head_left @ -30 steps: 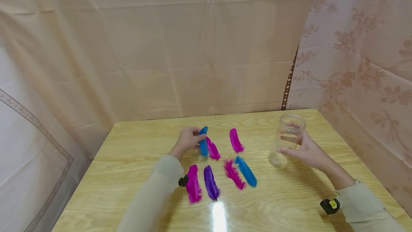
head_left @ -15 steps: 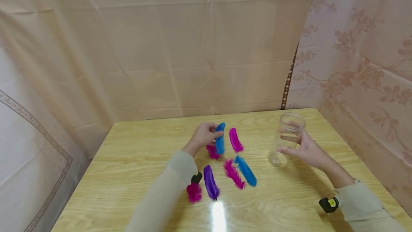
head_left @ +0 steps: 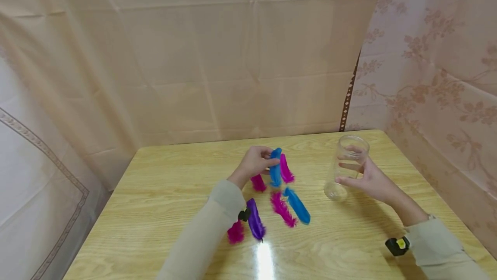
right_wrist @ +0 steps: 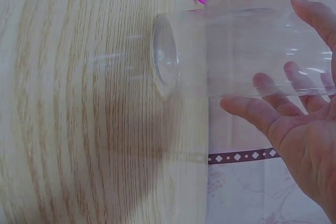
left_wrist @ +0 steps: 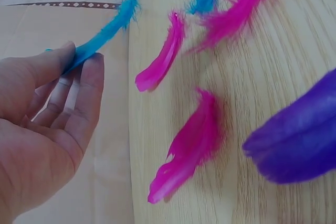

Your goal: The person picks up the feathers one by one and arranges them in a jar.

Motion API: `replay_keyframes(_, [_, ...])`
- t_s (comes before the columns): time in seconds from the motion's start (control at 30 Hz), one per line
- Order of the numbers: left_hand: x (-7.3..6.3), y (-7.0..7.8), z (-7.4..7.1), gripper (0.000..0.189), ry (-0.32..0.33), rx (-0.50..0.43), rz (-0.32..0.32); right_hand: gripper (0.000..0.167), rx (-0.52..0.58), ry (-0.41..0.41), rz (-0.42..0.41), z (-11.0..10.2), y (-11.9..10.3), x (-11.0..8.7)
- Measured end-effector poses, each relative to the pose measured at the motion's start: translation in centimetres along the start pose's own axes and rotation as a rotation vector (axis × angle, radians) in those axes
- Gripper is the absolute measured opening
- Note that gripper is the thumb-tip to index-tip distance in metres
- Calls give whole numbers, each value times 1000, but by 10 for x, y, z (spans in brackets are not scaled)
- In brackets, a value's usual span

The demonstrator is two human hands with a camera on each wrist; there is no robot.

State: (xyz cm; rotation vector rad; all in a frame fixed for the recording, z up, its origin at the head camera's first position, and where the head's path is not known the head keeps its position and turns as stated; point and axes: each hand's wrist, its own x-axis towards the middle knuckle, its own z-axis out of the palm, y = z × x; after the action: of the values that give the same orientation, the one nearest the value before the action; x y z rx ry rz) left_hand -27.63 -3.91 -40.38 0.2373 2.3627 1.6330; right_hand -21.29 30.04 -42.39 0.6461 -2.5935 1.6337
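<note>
My left hand [head_left: 254, 161] pinches a blue feather [head_left: 275, 175] between thumb and fingers, above the far middle of the table. In the left wrist view the held feather [left_wrist: 107, 32] points away from the fingertips, its fluffy end outermost. Just right of it in the head view lies a magenta feather [head_left: 287, 170]; another magenta feather [head_left: 258, 183] is partly covered by the hand. My right hand [head_left: 370, 183] grips a clear cylindrical jar [head_left: 335, 191], fingers and thumb around its upper part. The jar's mouth faces up, and I see nothing inside. Its base is at or close to the tabletop.
Nearer on the wooden table [head_left: 155, 211] lie a second blue feather [head_left: 298, 207], a frayed magenta feather [head_left: 282, 210] and a purple feather [head_left: 255, 220]. Another magenta feather [head_left: 235, 232] is half hidden by the left sleeve. Beige curtains [head_left: 233, 77] hang behind the table.
My left hand has carried the blue feather to the right, past one magenta feather and up beside another. The right hand and jar have stayed in place.
</note>
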Motion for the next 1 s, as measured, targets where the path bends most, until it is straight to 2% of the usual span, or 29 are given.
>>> replay_keyframes(0.2, [2, 6, 7, 27, -30, -31, 16, 84, -12, 1, -7, -1, 1, 0])
replay_keyframes(0.47, [4, 19, 16, 24, -54, -35, 76, 86, -2, -2, -23, -2, 3, 0])
replay_keyframes(0.6, [6, 31, 17, 24, -71, -34, 120, 84, 8, -8, -20, -2, 3, 0])
replay_keyframes(0.8, [7, 55, 20, 21, -123, -105, 194, 84, 1, -7, -9, -1, 2, 0])
replay_keyframes(1.0, [5, 80, 30, 19, -159, -174, 219, 85, -20, 2, -1, 0, 1, 1])
